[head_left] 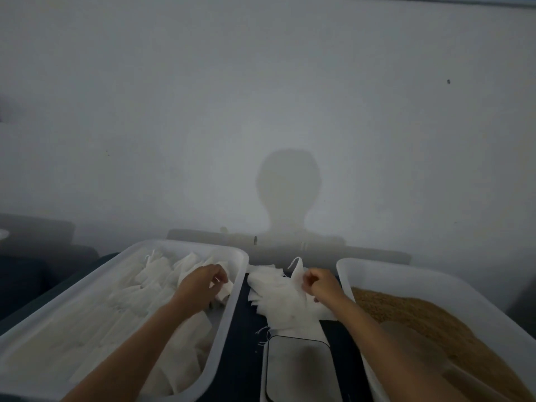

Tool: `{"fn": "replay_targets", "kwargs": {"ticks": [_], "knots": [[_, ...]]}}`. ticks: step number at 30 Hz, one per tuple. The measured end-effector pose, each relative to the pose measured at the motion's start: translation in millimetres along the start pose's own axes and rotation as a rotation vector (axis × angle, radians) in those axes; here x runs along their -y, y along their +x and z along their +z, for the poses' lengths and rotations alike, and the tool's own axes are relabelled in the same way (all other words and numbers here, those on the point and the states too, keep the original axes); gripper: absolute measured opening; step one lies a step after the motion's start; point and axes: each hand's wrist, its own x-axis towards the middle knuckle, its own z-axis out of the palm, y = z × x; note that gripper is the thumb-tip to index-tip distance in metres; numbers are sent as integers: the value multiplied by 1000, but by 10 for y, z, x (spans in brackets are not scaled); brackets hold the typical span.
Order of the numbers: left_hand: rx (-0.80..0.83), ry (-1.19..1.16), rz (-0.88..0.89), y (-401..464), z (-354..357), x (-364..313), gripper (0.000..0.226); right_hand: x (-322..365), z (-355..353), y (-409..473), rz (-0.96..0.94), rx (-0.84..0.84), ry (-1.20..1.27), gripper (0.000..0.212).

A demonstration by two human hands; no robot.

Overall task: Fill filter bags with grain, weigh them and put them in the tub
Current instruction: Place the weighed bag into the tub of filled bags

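2 hands (200, 281) (320, 282), fingertips hidden

Single head-worn wide-angle view, aimed forward and slightly down. Plain grey-white wall (261, 97) seen across upper two thirds; white plastic tubs (346, 274) and both forearms crowded close along bottom edge, cropped by frame.

Bags, grain and two tubs

Thin white filter bags (278, 294) lie heaped mid-table; filled bags (139, 297) fill the left white plastic tub (37, 329); brown grain (429, 320) fills the right tub (406, 274).
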Motion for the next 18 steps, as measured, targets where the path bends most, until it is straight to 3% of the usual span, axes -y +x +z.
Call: {"fn": "replay_targets", "kwargs": {"ticks": [3, 5, 10, 14, 18], "knots": [[-45, -48, 29, 44, 9, -234, 17, 52, -178, -47, 54, 16, 290, 25], [-63, -210, 34, 78, 33, -496, 13, 71, -315, -105, 28, 56, 433, 23], [171, -622, 103, 92, 214, -1430, 7, -25, -709, -340, -74, 170, 602, 17], [300, -950, 30, 6, 516, -2162, 27, -315, -1023, -543, -166, 87, 341, 19], [219, -927, 96, -45, 875, -2598, 28, -708, -1372, -753, -243, 19, 97, 8]]}}
